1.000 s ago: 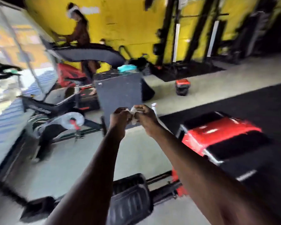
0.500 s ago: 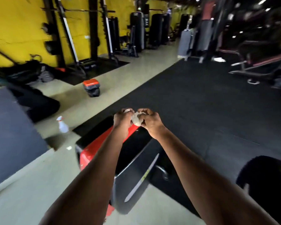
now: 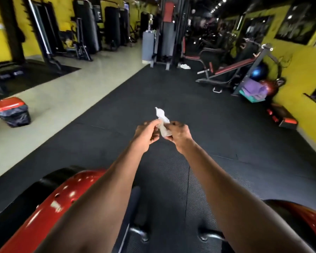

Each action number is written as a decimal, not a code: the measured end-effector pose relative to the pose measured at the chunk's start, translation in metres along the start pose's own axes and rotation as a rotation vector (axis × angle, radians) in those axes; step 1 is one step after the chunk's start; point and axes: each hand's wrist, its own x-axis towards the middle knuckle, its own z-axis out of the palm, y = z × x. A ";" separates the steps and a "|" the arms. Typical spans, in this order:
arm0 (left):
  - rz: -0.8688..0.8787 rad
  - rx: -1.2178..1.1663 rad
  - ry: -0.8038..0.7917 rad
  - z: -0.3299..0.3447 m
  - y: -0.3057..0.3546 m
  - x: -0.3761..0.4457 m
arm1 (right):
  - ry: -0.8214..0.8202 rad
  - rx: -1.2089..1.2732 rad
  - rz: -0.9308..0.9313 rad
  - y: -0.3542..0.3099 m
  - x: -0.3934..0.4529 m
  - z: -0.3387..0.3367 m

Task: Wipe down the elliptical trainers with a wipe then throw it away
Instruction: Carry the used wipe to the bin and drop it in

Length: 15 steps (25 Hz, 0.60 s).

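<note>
- The wipe (image 3: 161,123) is up in front of me, pinched between my two hands, above the black mat (image 3: 199,110). One white end sticks up. The rest is bunched between the hands.
- My left hand (image 3: 148,136) has its fingers (image 3: 154,125) closed on the left side of the wipe.
- My right hand (image 3: 177,133) has its fingers closed on the right side. Both hands hold the same wipe.
- I think I am on the last step: the wipe is scrunched up, so it looks ready to be thrown away.
- The bin (image 3: 11,111) is far off to my left on the pale floor (image 3: 71,92). It has a red top and a black bag.
- Next, I think I need to turn left, walk to the bin and drop the wipe in. One hand would do for that.
- Close under my arms are red, shiny machine covers (image 3: 49,203), one on the left and one on the right. I guess these are the trainers.
- Count: one wipe, two hands, one bin, two red covers.
- Far ahead, something white (image 3: 185,66) lies on the mat. I cannot tell what it is.
</note>
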 end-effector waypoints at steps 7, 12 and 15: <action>0.054 0.063 -0.011 0.079 0.029 0.217 | -0.060 -0.048 -0.003 -0.015 0.232 -0.030; 0.026 -0.028 -0.018 0.101 0.070 0.372 | -0.148 -0.136 -0.022 -0.050 0.416 0.001; 0.075 -0.104 0.112 0.089 0.107 0.447 | -0.383 -0.076 -0.078 -0.079 0.500 0.041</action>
